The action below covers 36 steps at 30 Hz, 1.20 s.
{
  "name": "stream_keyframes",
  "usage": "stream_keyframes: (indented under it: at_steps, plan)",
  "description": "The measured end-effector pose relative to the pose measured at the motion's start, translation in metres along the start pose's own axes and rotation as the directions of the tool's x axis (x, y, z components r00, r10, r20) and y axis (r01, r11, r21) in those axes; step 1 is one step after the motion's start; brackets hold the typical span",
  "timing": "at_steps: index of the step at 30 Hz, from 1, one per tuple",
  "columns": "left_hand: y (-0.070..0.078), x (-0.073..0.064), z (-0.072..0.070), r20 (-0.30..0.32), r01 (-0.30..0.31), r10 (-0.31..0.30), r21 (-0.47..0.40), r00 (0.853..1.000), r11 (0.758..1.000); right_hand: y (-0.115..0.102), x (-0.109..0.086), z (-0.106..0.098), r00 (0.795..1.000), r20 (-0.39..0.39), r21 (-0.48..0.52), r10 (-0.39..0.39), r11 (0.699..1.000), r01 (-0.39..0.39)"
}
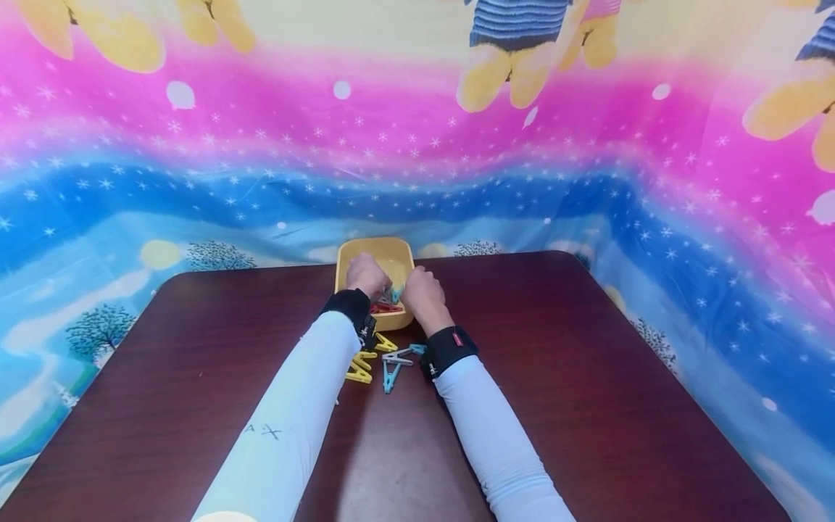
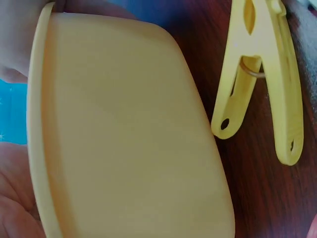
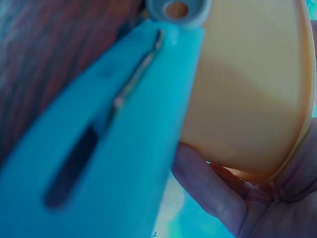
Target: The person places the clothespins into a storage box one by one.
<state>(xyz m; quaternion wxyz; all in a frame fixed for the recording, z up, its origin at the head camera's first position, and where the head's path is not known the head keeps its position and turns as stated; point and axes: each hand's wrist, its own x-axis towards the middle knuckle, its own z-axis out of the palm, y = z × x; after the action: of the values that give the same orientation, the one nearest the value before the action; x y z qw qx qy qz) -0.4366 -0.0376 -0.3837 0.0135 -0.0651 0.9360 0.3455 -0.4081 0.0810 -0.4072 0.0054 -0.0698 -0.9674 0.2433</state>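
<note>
A yellow plastic bin (image 1: 385,248) stands at the far edge of the table, with red, grey and light blue clothespins (image 1: 388,308) inside. My left hand (image 1: 367,275) reaches over the bin's left part; its fingertips are hidden, and I cannot tell what they hold. My right hand (image 1: 425,293) grips the bin's right side, its thumb (image 3: 210,186) against the outer wall (image 3: 242,89). Just in front of the bin lie yellow clothespins (image 1: 359,375), partly behind the left sleeve. Beside them are grey and light blue clothespins (image 1: 390,378), one light blue clothespin (image 3: 143,134) close to the right wrist camera.
The dark red-brown table (image 1: 587,377) extends widely on both sides of the arms. A patterned cloth (image 1: 417,174) hangs behind the table's far edge and along its sides. Black straps (image 1: 450,349) circle both wrists.
</note>
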Motion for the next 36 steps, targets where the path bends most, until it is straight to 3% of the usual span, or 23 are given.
stream_keyframes:
  at_steps: [9, 12, 14, 19, 21, 27, 36]
  plan:
    - [-0.005, 0.001, -0.006, 0.032, -0.027, 0.03, -0.064, 0.999, 0.998, -0.001, -0.001, 0.0, 1.0, 0.0, 0.01, 0.008, 1.0, -0.008]
    - [-0.006, 0.0, -0.011, 0.046, -0.054, 0.06, -0.104, 0.997, 0.993, -0.001, -0.001, -0.001, 1.0, 0.003, 0.008, 0.011, 1.0, -0.011]
    - [-0.013, 0.01, -0.011, 0.067, -0.093, 0.102, -0.128, 0.993, 0.987, -0.001, -0.001, -0.001, 1.0, 0.006, 0.007, 0.013, 1.0, -0.013]
    - [-0.01, 0.008, -0.021, 0.113, -0.119, 0.128, -0.079, 0.985, 0.99, -0.002, -0.002, -0.001, 1.0, 0.007, 0.01, 0.018, 1.0, -0.018]
    - [-0.004, -0.006, -0.029, 0.109, -0.116, 0.119, -0.038, 0.987, 0.993, -0.002, -0.002, -0.001, 1.0, 0.008, 0.013, 0.021, 1.0, -0.021]
    - [-0.012, -0.033, -0.05, 0.057, -0.192, 0.191, 0.025, 0.98, 0.981, -0.003, -0.003, 0.0, 1.0, 0.017, 0.019, 0.017, 1.0, -0.018]
    - [-0.031, -0.074, -0.083, 0.112, -0.222, 0.205, 0.163, 0.972, 0.961, -0.004, -0.005, -0.001, 1.0, -0.004, 0.009, 0.016, 1.0, -0.016]
